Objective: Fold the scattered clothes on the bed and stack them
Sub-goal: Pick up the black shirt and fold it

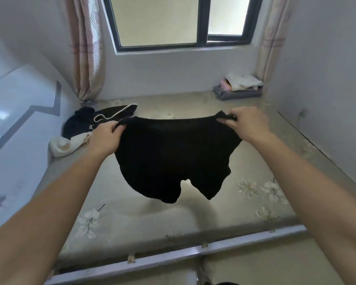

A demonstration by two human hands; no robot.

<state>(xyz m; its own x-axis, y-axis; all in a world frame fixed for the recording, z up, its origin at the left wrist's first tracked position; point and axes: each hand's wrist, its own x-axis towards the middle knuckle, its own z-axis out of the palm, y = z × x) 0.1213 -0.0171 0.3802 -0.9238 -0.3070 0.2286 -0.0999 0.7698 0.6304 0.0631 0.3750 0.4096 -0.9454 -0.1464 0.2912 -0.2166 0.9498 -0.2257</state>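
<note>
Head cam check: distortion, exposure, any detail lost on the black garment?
Head view: heavy fisheye, left wall bows; window washed out; black garment, pinched by left hand and right hand, reads as flat silhouette; soft shadow beneath on mattress.

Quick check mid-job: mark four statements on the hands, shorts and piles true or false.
1. The left hand and right hand both grip the shorts by the top edge. True.
2. The shorts lie spread flat. False: they hang in the air above the bed.
3. A folded stack sits at the far right corner. True.
4. No unfolded clothes remain. False: black clothes and a white garment lie at the far left.
</note>
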